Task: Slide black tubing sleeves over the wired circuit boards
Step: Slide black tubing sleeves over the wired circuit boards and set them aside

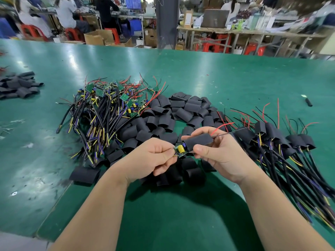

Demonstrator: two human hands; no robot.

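Desk (199, 78): green mat surface with scuffs and wire scraps toward the left edge.

Item 1. Small sleeve heap (18, 86): flattened black tubing pieces, lying at the left edge, well apart from the main stock.

Item 2. Unsleeved boards (101, 105): tangled pile of green circuit boards with black cables and red, yellow and purple wires, left of centre, touching the loose sleeves on its right.

Item 3. Loose sleeves (163, 115): broad heap of short black tubing pieces at mid-desk, running toward the near edge beneath both hands.

Item 4. Left hand (154, 156): raised above the loose sleeves, fingers curled, thumb and fingertips pinching the bare end of the held circuit board (179, 150).

Item 5. Held circuit board: between the two hands. Its yellow component and one board corner stick out of the left mouth of the held sleeve (199, 140); the rest is inside.

Item 6. Right hand (223, 154): just beside the left, thumb and forefinger pinching the held sleeve. A red wire (223, 126) and a black wire (233, 132) come out of the sleeve's right mouth, past the fingers.

Item 7. Sleeved boards (281, 142): pile toward the right edge, black sleeves on, cables trailing to the near right corner.

Item 8. Single black piece (309, 102): lies alone near the right edge.
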